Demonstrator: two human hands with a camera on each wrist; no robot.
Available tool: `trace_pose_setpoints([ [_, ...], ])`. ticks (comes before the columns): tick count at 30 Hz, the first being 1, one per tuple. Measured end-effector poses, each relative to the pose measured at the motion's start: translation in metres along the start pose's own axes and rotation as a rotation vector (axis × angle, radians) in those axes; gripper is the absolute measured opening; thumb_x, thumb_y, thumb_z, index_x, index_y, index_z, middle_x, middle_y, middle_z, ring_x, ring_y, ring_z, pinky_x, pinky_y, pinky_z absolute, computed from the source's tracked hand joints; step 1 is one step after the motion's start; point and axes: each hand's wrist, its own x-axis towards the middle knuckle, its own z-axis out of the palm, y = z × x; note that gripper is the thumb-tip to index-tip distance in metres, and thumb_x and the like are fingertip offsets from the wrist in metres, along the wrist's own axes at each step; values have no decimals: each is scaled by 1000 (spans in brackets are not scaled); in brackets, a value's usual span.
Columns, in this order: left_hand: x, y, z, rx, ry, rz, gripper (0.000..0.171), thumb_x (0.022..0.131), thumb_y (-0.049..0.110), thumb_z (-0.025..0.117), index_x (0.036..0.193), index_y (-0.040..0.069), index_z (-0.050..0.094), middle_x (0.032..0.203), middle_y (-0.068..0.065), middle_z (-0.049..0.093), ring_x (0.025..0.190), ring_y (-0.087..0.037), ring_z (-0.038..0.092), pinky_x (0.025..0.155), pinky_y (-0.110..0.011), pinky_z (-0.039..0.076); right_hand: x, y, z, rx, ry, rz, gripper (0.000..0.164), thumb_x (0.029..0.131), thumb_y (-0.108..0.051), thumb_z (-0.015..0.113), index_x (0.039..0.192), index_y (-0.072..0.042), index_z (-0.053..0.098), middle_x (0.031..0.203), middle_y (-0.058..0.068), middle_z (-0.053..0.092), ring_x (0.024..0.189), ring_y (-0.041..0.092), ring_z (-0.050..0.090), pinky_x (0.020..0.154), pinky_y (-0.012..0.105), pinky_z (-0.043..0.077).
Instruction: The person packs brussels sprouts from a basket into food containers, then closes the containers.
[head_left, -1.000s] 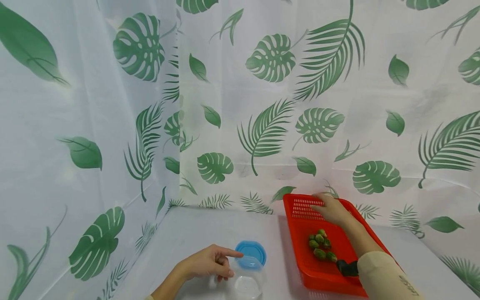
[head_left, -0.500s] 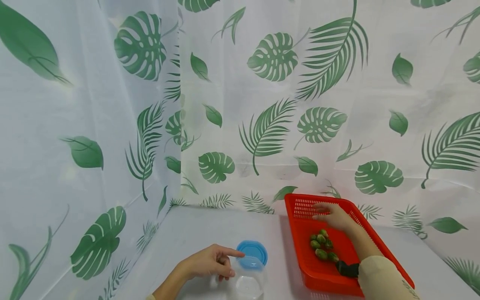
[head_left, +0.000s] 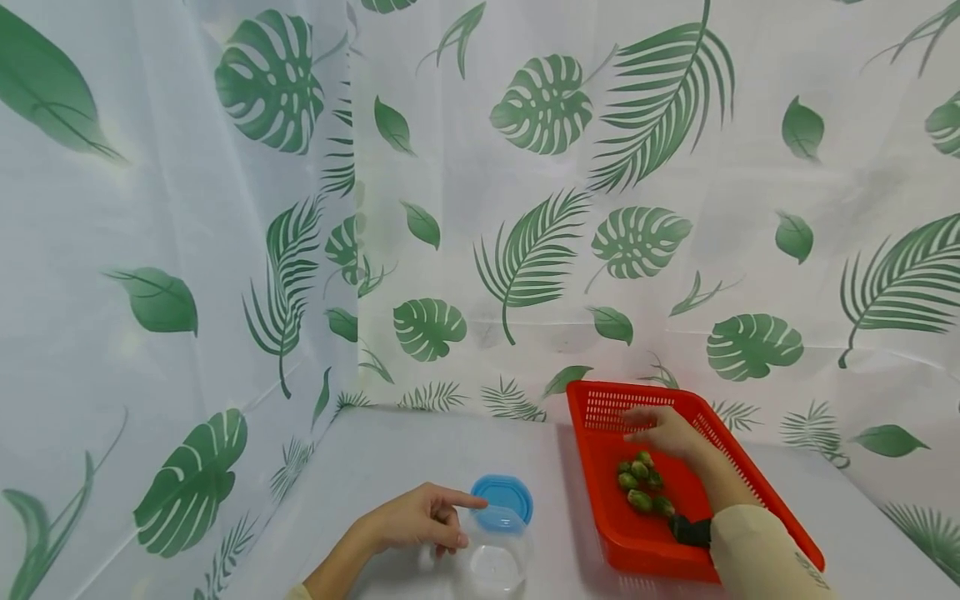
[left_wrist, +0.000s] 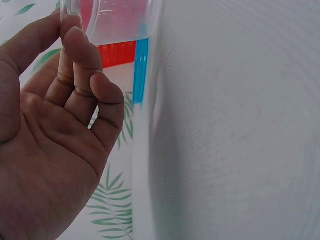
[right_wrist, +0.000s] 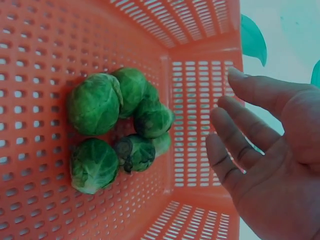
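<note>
A clear plastic container (head_left: pixel 495 571) stands near the front of the table. My left hand (head_left: pixel 422 521) pinches its rim; in the left wrist view the thumb and fingertips meet at the clear wall (left_wrist: pixel 120 22). Just behind the container lies a round blue lid (head_left: pixel 510 493), partly seen through it. My right hand (head_left: pixel 663 432) is held over the red basket (head_left: pixel 611 533) with fingers loosely spread and nothing in them. Several green Brussels sprouts (right_wrist: pixel 95 105) lie in a cluster on the basket's perforated floor, apart from the right fingertips.
The basket's slotted far wall (right_wrist: pixel 192 125) rises beyond the sprouts. A white sheet with green leaf prints (head_left: pixel 525 275) hangs behind and to the left of the white table (head_left: pixel 420 442). A black strap (head_left: pixel 690 531) is at the right wrist.
My right hand has shifted slightly toward the sprouts since a second ago, its fingers loosely spread. The left hand and the container stay in place. The head view tilts slightly.
</note>
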Motion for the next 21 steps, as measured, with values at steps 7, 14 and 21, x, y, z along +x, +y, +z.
trace_pose_setpoints([
  [7,0,1,1,6,5,0,52,94,14,75,145,13,62,75,0,70,63,-10,60,65,-26,50,-3,-1,-1,-46,-6,46,42,91,-9,78,130,3,68,126,25,69,106,31,67,96,59,56],
  [14,0,0,0,2,0,2,52,94,13,75,145,12,62,75,1,70,64,-10,60,65,-26,50,-4,3,0,-36,-32,73,36,90,0,74,126,4,70,122,26,71,102,31,70,93,55,58],
  [21,0,1,1,1,-2,-6,52,95,13,74,145,13,62,76,0,70,63,-10,60,65,-27,50,-7,6,-1,-72,-68,114,36,87,-3,78,122,2,71,120,23,72,97,26,69,89,50,60],
])
